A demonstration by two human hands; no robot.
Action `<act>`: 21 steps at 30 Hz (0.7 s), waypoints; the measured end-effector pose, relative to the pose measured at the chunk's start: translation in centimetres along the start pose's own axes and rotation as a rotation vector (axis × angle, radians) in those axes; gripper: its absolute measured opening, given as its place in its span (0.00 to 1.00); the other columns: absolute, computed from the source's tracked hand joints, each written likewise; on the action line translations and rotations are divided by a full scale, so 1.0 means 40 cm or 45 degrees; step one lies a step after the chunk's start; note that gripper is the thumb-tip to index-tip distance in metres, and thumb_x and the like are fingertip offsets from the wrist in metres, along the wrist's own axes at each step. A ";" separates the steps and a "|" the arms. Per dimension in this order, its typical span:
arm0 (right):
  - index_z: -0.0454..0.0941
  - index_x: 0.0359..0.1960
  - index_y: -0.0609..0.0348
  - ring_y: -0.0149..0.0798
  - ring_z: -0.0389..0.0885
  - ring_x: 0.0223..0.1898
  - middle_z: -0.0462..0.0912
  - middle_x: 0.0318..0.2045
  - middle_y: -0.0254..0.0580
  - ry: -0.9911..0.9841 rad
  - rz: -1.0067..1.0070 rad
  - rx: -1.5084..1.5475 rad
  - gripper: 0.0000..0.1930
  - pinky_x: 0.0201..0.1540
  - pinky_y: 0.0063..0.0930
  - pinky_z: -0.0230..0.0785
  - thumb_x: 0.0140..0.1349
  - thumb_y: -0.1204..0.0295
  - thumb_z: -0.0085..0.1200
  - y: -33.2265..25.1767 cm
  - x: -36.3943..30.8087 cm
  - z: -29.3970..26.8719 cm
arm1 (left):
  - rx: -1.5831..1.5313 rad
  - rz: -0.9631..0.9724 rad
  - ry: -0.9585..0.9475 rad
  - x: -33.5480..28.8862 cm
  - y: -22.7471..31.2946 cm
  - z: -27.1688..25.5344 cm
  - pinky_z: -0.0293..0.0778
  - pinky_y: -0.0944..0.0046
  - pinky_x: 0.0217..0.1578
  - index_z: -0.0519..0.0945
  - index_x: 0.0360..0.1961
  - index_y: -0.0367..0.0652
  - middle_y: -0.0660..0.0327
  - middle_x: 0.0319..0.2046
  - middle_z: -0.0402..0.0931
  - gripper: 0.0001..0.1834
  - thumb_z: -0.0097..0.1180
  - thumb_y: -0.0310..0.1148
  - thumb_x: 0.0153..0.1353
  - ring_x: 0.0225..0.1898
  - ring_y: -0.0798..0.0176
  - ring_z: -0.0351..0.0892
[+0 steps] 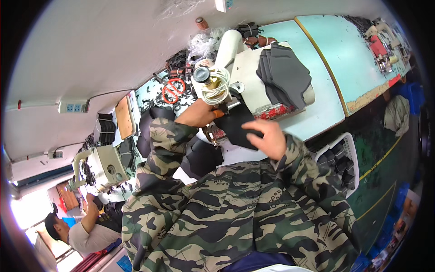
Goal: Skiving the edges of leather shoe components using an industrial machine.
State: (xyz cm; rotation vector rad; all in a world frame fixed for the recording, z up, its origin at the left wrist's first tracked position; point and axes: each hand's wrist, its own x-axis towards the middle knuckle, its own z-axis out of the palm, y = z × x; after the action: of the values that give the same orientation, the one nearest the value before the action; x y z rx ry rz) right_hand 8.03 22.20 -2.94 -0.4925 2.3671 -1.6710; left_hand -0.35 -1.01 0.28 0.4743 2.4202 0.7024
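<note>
A black sheet piece [239, 126] lies at the front of a cream sewing-type machine [229, 47], below its head. My left hand [199, 113] reaches in beside the machine head, which hides most of its fingers. One fingertip, with an orange cover [218, 113], touches the left side of the piece. Over the right edge of that piece is my right hand [269, 138], its fingers apart and bent slightly. More black pieces [202, 158] lie below my left wrist. Dark grey cut pieces [285, 75] are stacked on the machine's bed, right of the head.
A white basket [356, 158] of dark pieces stands right of my right arm. Red-orange rings [173, 90] and black scraps litter the table behind my left hand. Another machine [104, 167] stands left, with a person [86, 231] working by it. A light blue tabletop [326, 68] extends right.
</note>
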 end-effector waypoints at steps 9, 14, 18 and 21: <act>0.79 0.38 0.64 0.39 0.81 0.38 0.81 0.34 0.44 0.212 -0.156 -0.128 0.10 0.43 0.26 0.71 0.53 0.80 0.54 -0.076 0.097 -0.151 | -0.698 -0.359 -0.235 -0.094 0.048 0.078 0.69 0.65 0.16 0.76 0.43 0.38 0.51 0.23 0.80 0.22 0.42 0.48 0.69 0.15 0.58 0.77; 0.76 0.46 0.62 0.24 0.76 0.33 0.80 0.32 0.34 -0.186 0.380 0.711 0.14 0.39 0.19 0.69 0.56 0.80 0.55 -0.040 -0.043 -0.009 | -1.524 -0.333 -0.168 -0.156 0.015 0.150 0.56 0.73 0.07 0.73 0.43 0.39 0.63 0.20 0.74 0.17 0.44 0.43 0.69 0.07 0.71 0.63; 0.74 0.51 0.66 0.23 0.78 0.30 0.81 0.35 0.38 -0.223 0.567 0.757 0.16 0.35 0.19 0.72 0.60 0.79 0.54 -0.023 -0.045 0.044 | -0.735 -0.292 -0.148 -0.141 -0.044 0.100 0.69 0.61 0.21 0.75 0.40 0.35 0.53 0.22 0.75 0.15 0.45 0.37 0.67 0.19 0.55 0.73; 0.73 0.51 0.68 0.25 0.80 0.31 0.83 0.30 0.42 -0.343 0.564 0.787 0.17 0.33 0.20 0.71 0.59 0.77 0.54 -0.033 -0.049 0.091 | -0.297 -0.185 0.058 -0.124 -0.035 0.083 0.70 0.51 0.42 0.76 0.40 0.33 0.43 0.32 0.78 0.15 0.46 0.36 0.63 0.39 0.39 0.75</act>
State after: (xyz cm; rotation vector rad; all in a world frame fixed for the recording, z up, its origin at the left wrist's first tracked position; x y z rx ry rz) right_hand 11.30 19.38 -2.98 -0.0622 1.5122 -1.8411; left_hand 5.27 -3.23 -0.75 0.1887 2.3473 0.9248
